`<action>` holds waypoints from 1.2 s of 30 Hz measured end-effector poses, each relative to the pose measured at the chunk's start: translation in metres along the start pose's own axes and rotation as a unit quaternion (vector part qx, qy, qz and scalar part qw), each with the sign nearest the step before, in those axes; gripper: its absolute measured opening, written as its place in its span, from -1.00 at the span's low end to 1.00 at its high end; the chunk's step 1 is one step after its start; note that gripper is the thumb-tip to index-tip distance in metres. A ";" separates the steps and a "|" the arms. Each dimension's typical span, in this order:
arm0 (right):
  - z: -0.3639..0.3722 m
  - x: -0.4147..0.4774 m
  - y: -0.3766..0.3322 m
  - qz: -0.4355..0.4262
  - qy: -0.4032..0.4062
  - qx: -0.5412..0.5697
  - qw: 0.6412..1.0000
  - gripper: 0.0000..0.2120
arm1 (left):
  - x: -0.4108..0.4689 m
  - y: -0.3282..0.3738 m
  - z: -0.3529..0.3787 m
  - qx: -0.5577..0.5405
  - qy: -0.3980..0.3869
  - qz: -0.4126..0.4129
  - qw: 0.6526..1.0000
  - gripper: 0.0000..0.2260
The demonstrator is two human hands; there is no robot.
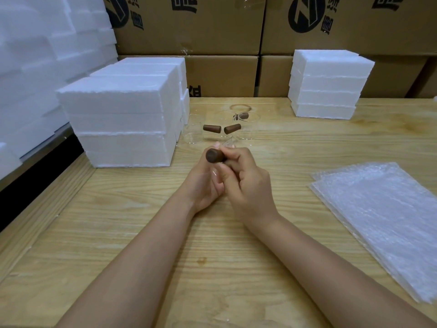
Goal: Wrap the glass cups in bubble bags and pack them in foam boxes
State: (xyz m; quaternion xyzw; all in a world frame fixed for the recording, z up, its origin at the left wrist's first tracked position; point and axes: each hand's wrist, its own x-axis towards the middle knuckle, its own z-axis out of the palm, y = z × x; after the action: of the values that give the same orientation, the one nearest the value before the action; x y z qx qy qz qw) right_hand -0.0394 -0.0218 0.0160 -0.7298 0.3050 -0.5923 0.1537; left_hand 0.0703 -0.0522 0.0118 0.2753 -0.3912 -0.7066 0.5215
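Foam boxes (123,119) stand in a large white stack at the left of the wooden tabletop (118,233), with a smaller stack (328,84) at the back right and brown cartons (189,24) behind them. Bubble bags (378,209) lie flat in a pile at the right edge. Both hands meet at the middle. The right hand (248,183) has its fingers curled round the brown handle (214,156) of a clear glass cup (227,145), lifted off the wood. The left hand (203,183) cups it from the left, fingers bent round it. More cups (194,129) with brown handles stand just beyond, beside the large stack.
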 end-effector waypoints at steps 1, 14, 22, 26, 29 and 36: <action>0.000 0.000 0.000 0.012 -0.001 0.009 1.000 -0.75 | 0.000 0.000 0.000 0.007 0.006 -0.002 1.000 -0.65; -0.002 0.010 -0.002 0.191 0.019 0.210 0.959 -0.93 | 0.003 0.002 0.005 0.031 0.112 0.116 0.986 -0.63; -0.005 0.014 0.004 0.223 0.069 0.269 0.935 -0.81 | 0.003 0.002 0.003 -0.006 0.139 0.110 0.984 -0.64; -0.010 0.015 0.014 0.261 0.122 0.195 0.938 -0.78 | 0.001 -0.001 0.005 -0.003 0.121 0.130 0.984 -0.49; -0.014 0.017 0.024 0.307 0.166 0.142 0.926 -0.73 | 0.000 -0.005 0.012 0.078 0.135 0.144 0.977 -0.33; -0.022 0.023 0.038 0.353 0.208 0.100 0.907 -0.68 | 0.003 -0.018 0.013 0.229 0.127 0.172 0.950 -0.29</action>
State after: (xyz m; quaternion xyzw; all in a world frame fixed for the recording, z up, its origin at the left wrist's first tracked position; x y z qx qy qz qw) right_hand -0.0675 -0.0624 0.0168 -0.4155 0.5065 -0.6654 0.3578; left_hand 0.0494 -0.0489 0.0037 0.4030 -0.5146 -0.4567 0.6035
